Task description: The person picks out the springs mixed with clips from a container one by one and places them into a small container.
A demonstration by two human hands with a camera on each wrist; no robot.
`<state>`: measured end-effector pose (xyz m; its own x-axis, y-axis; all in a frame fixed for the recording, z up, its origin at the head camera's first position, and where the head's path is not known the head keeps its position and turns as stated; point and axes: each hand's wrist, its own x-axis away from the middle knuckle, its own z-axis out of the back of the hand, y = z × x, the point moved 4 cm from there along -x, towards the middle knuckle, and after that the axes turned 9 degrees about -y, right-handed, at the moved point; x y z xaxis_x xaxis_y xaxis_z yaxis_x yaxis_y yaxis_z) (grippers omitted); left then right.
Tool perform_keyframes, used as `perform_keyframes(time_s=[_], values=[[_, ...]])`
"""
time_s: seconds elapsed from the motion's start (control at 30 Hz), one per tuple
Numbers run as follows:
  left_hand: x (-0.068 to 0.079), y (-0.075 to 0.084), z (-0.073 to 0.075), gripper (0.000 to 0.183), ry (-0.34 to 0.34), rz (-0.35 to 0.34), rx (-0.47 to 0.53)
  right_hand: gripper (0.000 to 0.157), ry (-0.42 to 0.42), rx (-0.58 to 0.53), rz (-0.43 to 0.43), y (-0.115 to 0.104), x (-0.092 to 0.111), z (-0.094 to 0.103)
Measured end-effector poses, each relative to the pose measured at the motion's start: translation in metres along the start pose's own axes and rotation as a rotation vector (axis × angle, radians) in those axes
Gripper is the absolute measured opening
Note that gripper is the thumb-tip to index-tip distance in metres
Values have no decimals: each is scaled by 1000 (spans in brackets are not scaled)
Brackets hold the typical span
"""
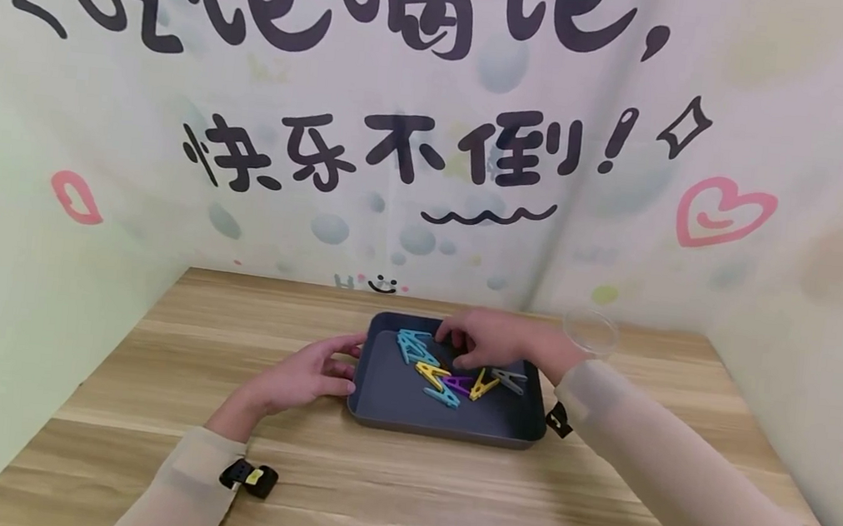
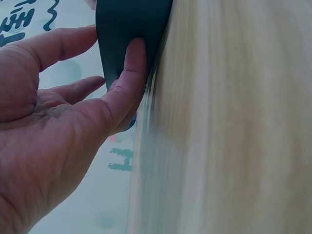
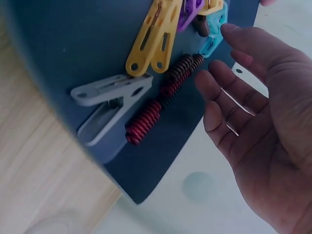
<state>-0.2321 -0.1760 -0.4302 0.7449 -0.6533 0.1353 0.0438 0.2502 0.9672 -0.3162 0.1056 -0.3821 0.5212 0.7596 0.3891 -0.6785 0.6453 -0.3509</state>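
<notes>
My left hand (image 1: 310, 374) touches the left wall of a dark blue-grey tray (image 1: 408, 420); in the left wrist view its fingertips rest against the tray's outer side (image 2: 127, 22). Over the tray's back part hovers my right hand (image 1: 494, 336), fingers loosely bent, with nothing seen between them. Near its thumb in the right wrist view lies a turquoise clothespin (image 3: 216, 29). Inside the tray are several clothespins: turquoise (image 1: 443, 396), yellow (image 1: 484, 384), purple (image 1: 458, 383) and grey (image 1: 509, 379). Red and dark coil springs (image 3: 144, 122) lie beside the grey one, close to the right fingers.
The tray stands on a wood-grain table (image 1: 236, 314) toward its back edge. Behind rises a white wall sheet (image 1: 303, 236) with dark printed characters. Black straps (image 1: 250, 477) are on both wrists, and a clear ring (image 1: 590, 332) shows around the right wrist.
</notes>
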Motion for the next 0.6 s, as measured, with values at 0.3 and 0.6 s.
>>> perform_keyframes(time_s=[0.3, 0.6], values=[[0, 0, 0, 75, -6, -4, 10, 40, -44, 72, -51, -1, -11, -12], [1, 0, 0, 74, -13, -11, 5, 37, -66, 130, -55, -7, -19, -15]])
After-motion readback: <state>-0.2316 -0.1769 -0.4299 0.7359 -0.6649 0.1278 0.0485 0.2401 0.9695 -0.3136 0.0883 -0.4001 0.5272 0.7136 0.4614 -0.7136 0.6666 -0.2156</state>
